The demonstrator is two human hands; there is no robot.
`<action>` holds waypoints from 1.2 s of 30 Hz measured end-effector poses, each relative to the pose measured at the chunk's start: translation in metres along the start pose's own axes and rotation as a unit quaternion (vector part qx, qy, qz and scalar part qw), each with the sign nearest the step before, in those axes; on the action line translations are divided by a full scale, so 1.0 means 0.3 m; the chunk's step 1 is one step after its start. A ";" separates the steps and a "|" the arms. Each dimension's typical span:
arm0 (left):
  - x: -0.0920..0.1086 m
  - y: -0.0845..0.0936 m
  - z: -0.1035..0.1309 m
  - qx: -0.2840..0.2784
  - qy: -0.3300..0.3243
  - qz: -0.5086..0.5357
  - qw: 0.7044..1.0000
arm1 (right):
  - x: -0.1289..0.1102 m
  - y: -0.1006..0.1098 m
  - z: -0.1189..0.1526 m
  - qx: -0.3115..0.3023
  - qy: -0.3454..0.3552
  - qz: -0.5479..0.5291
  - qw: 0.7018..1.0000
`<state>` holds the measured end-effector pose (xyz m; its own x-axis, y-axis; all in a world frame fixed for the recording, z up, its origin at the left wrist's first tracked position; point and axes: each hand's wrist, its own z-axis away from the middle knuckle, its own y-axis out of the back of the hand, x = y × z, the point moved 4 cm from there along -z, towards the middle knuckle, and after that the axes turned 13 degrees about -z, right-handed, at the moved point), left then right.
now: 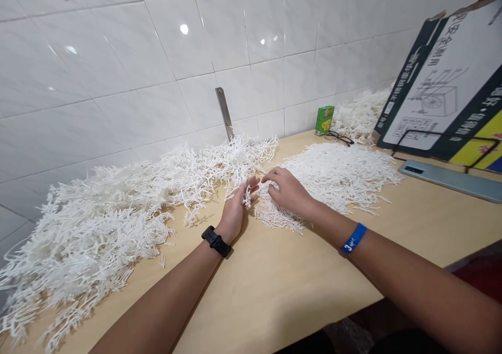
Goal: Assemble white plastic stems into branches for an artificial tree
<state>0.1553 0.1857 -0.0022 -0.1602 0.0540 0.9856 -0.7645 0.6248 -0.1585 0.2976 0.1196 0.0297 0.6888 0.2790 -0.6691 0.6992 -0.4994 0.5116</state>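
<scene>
My left hand [236,207], with a black watch strap at the wrist, holds a small white branched plastic piece [247,196] between thumb and fingers. Just to its right, my right hand [288,189] hovers with fingers bent and apart, and I see nothing in them. A blue band is on that wrist. Below and beyond the right hand spreads a heap of short, thin white plastic sticks [337,173]. On the left lies a long, tangled pile of white branched plastic pieces [129,213], reaching almost to my left hand.
Against the tiled wall stand a metal bracket [223,111] and a small green box [324,120], with black glasses [340,137] beside it. More white pieces [361,114] lie behind. At right are a large printed carton [439,87], a thin black frame and a phone [455,180] on the wooden table [251,301].
</scene>
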 end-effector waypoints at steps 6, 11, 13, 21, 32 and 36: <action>0.001 -0.005 -0.004 -0.035 -0.010 -0.002 0.999 | -0.023 -0.034 0.004 -0.053 -0.027 -0.144 0.988; 0.000 -0.017 -0.002 -0.079 -0.034 -0.002 0.996 | -0.035 -0.079 0.012 -0.080 -0.071 -0.240 0.965; -0.001 -0.019 -0.001 -0.088 -0.043 -0.020 0.995 | -0.032 -0.083 0.014 -0.082 -0.088 -0.257 0.959; -0.012 0.014 -0.023 -0.027 -0.090 -0.067 0.993 | -0.057 -0.083 0.026 -0.088 -0.059 -0.262 0.959; -0.003 0.010 -0.013 -0.012 -0.011 0.009 1.000 | -0.022 -0.006 0.004 -0.015 0.000 -0.015 1.000; 0.000 -0.002 -0.004 -0.037 -0.011 0.006 0.999 | -0.026 -0.024 0.001 -0.045 -0.035 -0.125 0.990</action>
<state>0.1565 0.1864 -0.0021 -0.1836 0.0447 0.9820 -0.7140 0.6805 -0.1645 0.2872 0.1207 0.0312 0.4785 0.3251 -0.8157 0.8630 -0.3455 0.3685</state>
